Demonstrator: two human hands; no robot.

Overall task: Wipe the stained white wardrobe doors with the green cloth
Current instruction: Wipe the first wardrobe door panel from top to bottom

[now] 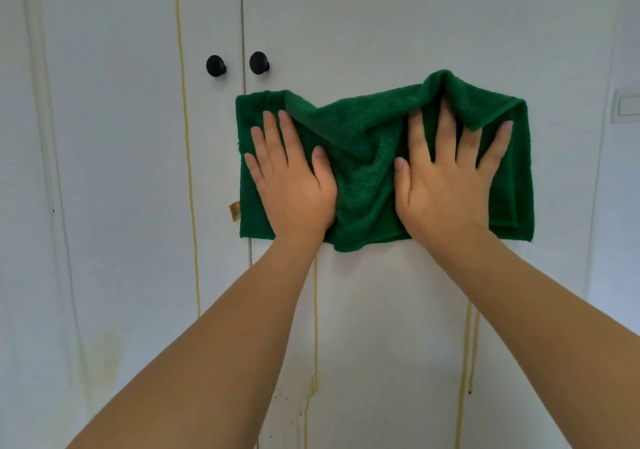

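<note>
- The white wardrobe doors fill the view. The surface is flat, smooth and matt. A vertical seam separates the left door from the right door.
- Yellow drip stains run vertically down both doors in thin lines. One line runs down the left door beside the seam. Further lines show on the right door below the cloth. A pale yellowish smear and small dark specks mark the lower area.
- The green cloth lies flat against the right door, just below the knobs, with its left edge at the seam. The material is terry, with a looped pile. The shape is roughly rectangular. The upper edge is folded over and bunched into ridges. A small tan label projects from the lower left edge.
- The left hand presses the left part of the cloth against the door. The grip is open: fingers straight and spread.
- The right hand presses the right part of the cloth. The grip is open: fingers straight and spread, with the fingertips under the folded upper edge.
- Two round black knobs sit one on each side of the seam, above the cloth.
- A white switch plate sits at the right edge.
</note>
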